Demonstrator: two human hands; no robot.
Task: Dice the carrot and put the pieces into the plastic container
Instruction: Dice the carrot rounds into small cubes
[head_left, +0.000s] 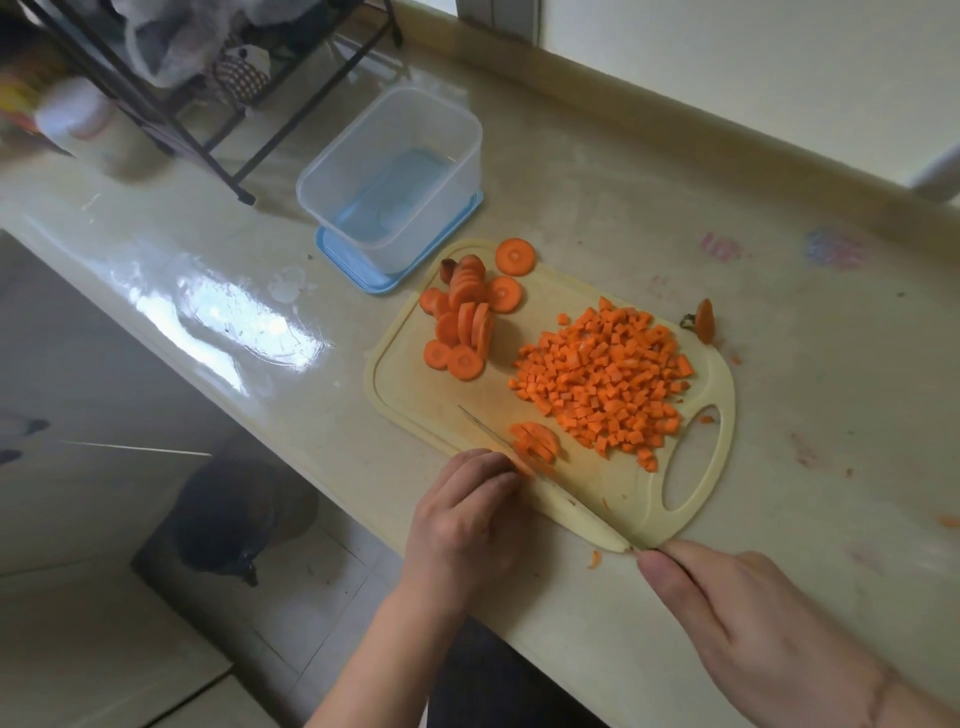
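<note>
A cream cutting board (410, 384) lies on the counter. A heap of diced carrot (608, 374) covers its right half, and several round carrot slices (467, 317) lie at its far left. Near the front edge sits a small stack of slices cut into strips (537, 440). My left hand (467, 514) holds this stack with curled fingertips. My right hand (737, 597) grips the handle of a knife (566, 499), whose blade runs through the stack. The clear plastic container (395, 176) stands behind the board on a blue lid (358, 270) and holds no carrot.
A carrot end piece (704, 321) lies on the counter beside the board's far right corner. A black wire rack (208, 93) with bags stands at the back left. The counter's front edge runs just under my hands. A dark bin (234, 514) sits on the floor below.
</note>
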